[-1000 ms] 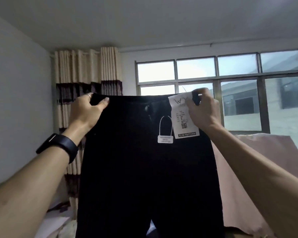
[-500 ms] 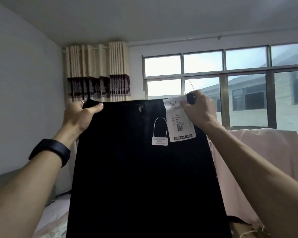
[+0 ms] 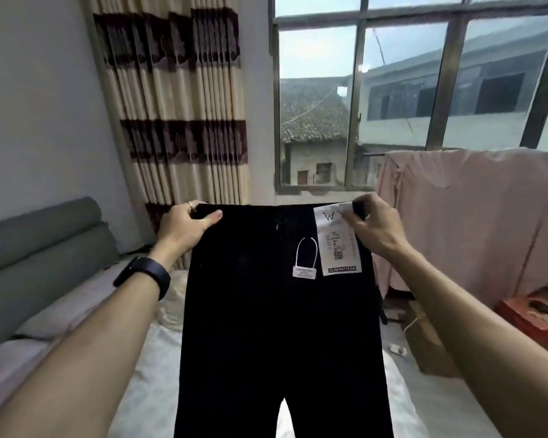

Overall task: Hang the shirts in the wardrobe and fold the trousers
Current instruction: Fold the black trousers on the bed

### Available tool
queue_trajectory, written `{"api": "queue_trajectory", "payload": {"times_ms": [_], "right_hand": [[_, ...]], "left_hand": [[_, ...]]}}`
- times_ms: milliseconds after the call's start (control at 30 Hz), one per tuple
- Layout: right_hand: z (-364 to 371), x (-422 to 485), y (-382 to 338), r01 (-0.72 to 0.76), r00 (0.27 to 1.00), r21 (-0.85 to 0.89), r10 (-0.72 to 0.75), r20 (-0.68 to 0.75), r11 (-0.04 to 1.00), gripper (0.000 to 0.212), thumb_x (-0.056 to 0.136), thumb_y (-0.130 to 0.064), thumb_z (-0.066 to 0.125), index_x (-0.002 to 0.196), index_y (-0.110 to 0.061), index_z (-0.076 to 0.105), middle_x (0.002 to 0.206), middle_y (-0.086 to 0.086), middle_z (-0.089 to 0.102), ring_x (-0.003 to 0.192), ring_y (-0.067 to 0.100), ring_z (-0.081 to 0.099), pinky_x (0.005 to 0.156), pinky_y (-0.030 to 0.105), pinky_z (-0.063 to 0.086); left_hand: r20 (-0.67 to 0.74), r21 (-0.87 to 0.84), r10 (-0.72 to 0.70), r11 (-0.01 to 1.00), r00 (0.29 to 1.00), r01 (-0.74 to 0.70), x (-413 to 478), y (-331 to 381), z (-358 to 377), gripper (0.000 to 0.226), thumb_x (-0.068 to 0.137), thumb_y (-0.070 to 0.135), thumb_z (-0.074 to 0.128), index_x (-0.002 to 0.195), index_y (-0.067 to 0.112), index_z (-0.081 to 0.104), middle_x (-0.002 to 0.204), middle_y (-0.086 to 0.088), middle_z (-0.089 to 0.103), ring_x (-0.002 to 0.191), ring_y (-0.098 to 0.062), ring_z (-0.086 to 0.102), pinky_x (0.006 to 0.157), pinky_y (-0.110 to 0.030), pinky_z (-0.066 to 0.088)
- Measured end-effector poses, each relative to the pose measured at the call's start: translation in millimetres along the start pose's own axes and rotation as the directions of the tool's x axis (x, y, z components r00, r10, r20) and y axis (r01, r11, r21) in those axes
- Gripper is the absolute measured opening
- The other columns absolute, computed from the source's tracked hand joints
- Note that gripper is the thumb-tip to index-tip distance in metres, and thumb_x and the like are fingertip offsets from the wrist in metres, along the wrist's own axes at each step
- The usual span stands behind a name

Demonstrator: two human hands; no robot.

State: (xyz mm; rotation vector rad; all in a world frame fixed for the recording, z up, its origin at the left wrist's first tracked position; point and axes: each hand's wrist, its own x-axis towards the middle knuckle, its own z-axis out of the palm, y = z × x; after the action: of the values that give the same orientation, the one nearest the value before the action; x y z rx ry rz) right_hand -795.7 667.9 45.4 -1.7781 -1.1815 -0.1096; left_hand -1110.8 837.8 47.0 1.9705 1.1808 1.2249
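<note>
Black trousers hang spread out in front of me, waistband up, both legs running down out of the frame. My left hand grips the left end of the waistband. My right hand pinches the right end of it, together with the top of a white paper label that reads "SLIM PATTERN". A small white tag on a loop dangles beside the label. My left wrist carries a black watch.
A bed with a pale sheet lies below the trousers, a grey headboard at its left. A pink cloth hangs over a rail at the right. Boxes stand on the floor beneath it. A striped curtain and window are behind.
The view has tipped down, so the bed and floor show now. Both hands have lowered the trousers from window height and keep the same grip on the waistband.
</note>
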Motion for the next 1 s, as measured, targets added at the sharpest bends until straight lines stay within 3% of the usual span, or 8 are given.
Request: {"api": "queue_trajectory", "payload": {"times_ms": [133,267,367,567,667,833,933,1000], "right_hand": [[61,-26,62,-0.109,0.990,-0.032,0.111,0.089,0.994,0.027,0.092,-0.038,0.069,0.113,-0.022,0.061,0.113,0.005,0.071,0.104,0.030,0.065,0.090,0.046,0.053],[119,-37,111,-0.183,0.970,-0.087,0.195,0.147,0.979,0.023,0.094,-0.039,0.065,0.111,-0.025,0.057,0.112,0.004,0.072,0.097,0.033,0.065,0.082,0.046,0.053],[158,-35,140,-0.232,0.954,-0.133,0.252,0.163,0.964,0.020,0.095,-0.038,0.064,0.109,-0.028,0.056,0.110,0.001,0.072,0.096,0.032,0.064,0.080,0.044,0.052],[213,-24,189,-0.307,0.916,-0.242,0.355,0.186,0.920,0.019,0.097,-0.038,0.062,0.111,-0.026,0.056,0.106,0.008,0.072,0.099,0.034,0.062,0.069,0.038,0.042],[236,-25,219,-0.313,0.907,-0.281,0.373,0.195,0.907,0.016,0.097,-0.040,0.063,0.107,-0.029,0.056,0.103,0.001,0.071,0.103,0.025,0.056,0.066,0.035,0.039],[270,-30,264,-0.384,0.851,-0.316,0.465,0.243,0.868,0.010,0.097,-0.038,0.062,0.098,-0.036,0.052,0.103,-0.005,0.068,0.086,0.022,0.054,0.063,0.033,0.037],[301,-13,283,-0.403,0.850,-0.272,0.468,0.244,0.874,0.005,0.098,-0.025,0.062,0.101,-0.024,0.057,0.093,-0.005,0.061,0.085,0.025,0.057,0.060,0.029,0.036],[331,13,305,-0.403,0.864,-0.229,0.451,0.226,0.886,0.004,0.098,-0.021,0.061,0.101,-0.022,0.058,0.089,-0.003,0.061,0.089,0.030,0.061,0.065,0.033,0.035]], "left_hand": [[0.105,0.054,-0.080,0.996,0.991,0.075,-16,-73,47,0.018,0.089,0.036,0.076,0.101,0.023,0.072,0.086,0.010,0.070,0.079,-0.007,0.065,0.061,-0.012,0.044],[0.162,0.071,-0.159,0.986,0.974,0.149,-18,-142,89,0.011,0.088,0.039,0.077,0.097,0.035,0.071,0.095,0.012,0.073,0.095,-0.012,0.069,0.086,-0.032,0.056],[0.218,0.098,-0.220,0.974,0.951,0.203,-1,-182,117,0.020,0.090,0.041,0.074,0.107,0.031,0.074,0.105,0.007,0.075,0.100,-0.018,0.069,0.091,-0.042,0.057],[0.258,0.196,-0.285,0.951,0.923,0.239,31,-232,175,0.021,0.089,0.047,0.071,0.106,0.036,0.074,0.104,0.009,0.074,0.100,-0.018,0.067,0.085,-0.037,0.056],[0.327,0.274,-0.319,0.933,0.890,0.234,41,-258,203,0.025,0.090,0.051,0.069,0.110,0.036,0.074,0.108,0.008,0.072,0.103,-0.019,0.066,0.084,-0.038,0.056],[0.409,0.404,-0.351,0.897,0.842,0.178,48,-308,250,0.033,0.096,0.050,0.061,0.122,0.030,0.070,0.119,0.004,0.062,0.108,-0.024,0.062,0.085,-0.038,0.052],[0.389,0.458,-0.375,0.871,0.841,0.177,64,-335,283,0.032,0.098,0.049,0.058,0.120,0.028,0.069,0.118,0.001,0.059,0.105,-0.028,0.062,0.086,-0.040,0.051],[0.326,0.450,-0.386,0.866,0.863,0.218,89,-352,312,0.030,0.099,0.044,0.059,0.120,0.025,0.069,0.121,-0.003,0.060,0.104,-0.030,0.062,0.089,-0.041,0.051]]}}
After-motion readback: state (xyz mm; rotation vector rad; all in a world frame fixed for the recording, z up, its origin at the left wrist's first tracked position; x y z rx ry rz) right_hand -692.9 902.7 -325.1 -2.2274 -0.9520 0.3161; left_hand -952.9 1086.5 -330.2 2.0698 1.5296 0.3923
